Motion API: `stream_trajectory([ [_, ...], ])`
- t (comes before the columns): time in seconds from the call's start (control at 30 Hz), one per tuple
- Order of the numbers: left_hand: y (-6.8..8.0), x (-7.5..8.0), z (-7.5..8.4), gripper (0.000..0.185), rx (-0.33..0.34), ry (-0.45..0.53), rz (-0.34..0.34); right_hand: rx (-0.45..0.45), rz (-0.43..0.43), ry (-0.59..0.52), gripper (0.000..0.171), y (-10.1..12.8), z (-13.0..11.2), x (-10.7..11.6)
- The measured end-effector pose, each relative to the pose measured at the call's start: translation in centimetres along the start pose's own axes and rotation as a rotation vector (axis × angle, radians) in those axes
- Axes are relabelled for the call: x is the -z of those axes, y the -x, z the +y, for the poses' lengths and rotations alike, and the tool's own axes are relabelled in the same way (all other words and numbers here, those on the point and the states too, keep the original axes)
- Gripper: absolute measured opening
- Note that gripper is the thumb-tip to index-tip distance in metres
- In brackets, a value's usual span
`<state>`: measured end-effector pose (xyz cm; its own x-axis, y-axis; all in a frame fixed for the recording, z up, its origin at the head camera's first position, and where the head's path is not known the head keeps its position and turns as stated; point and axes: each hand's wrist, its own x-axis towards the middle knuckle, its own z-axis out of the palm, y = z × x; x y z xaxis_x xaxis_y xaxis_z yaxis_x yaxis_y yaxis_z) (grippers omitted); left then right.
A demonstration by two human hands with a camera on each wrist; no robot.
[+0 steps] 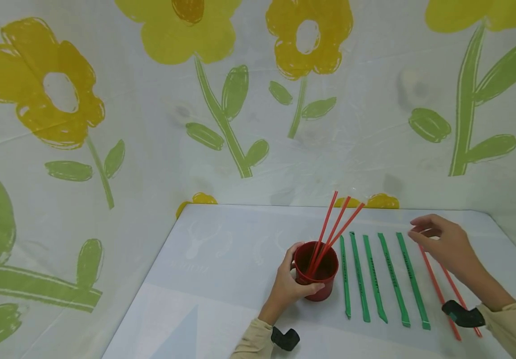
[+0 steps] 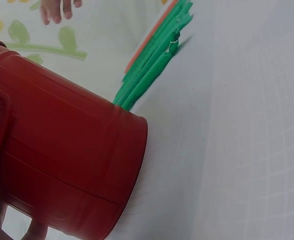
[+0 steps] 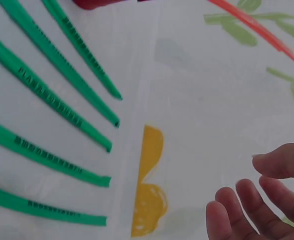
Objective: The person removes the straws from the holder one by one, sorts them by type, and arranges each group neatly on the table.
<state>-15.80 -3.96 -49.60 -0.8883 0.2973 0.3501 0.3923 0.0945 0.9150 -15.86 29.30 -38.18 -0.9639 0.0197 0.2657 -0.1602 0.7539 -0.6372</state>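
A red cup [image 1: 316, 273] stands on the white table [image 1: 222, 259] with three red straws [image 1: 333, 227] leaning out of it. My left hand [image 1: 290, 279] grips the cup from the left, its thumb on the near side. The cup [image 2: 62, 160] fills the left wrist view. Several green straws [image 1: 374, 279] lie side by side to the cup's right. Further right lie two red straws [image 1: 441, 294]. My right hand [image 1: 420, 230] hovers over their far ends, fingers relaxed and holding nothing. In the right wrist view its fingers [image 3: 261, 200] are spread above the cloth, beside the green straws [image 3: 52, 95].
A cloth with yellow flowers [image 1: 56, 89] and green stems hangs close behind and to the left of the table. The table's right edge [image 1: 515, 249] runs just beyond the red straws. Bare table surface lies left of the cup.
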Motion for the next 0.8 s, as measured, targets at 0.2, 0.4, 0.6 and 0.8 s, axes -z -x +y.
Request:
stream_trajectory([
  [0.2,0.2,0.4,2.4,0.083,-0.007,0.028,-0.005,0.036,0.021,-0.082,0.03,0.0,-1.3,-0.8],
  [0.4,0.2,0.4,2.7,0.08,-0.03,0.025,-0.006,0.028,0.037,-0.124,0.029,-0.2,-2.4,-2.0],
  [0.6,0.2,0.4,2.7,0.08,-0.031,0.029,-0.008,0.044,0.025,-0.178,0.03,-0.4,-3.5,-3.3],
  [0.8,0.1,0.5,2.7,0.08,-0.021,0.039,-0.014,0.033,0.01,-0.244,0.034,-0.6,-4.6,-4.8],
])
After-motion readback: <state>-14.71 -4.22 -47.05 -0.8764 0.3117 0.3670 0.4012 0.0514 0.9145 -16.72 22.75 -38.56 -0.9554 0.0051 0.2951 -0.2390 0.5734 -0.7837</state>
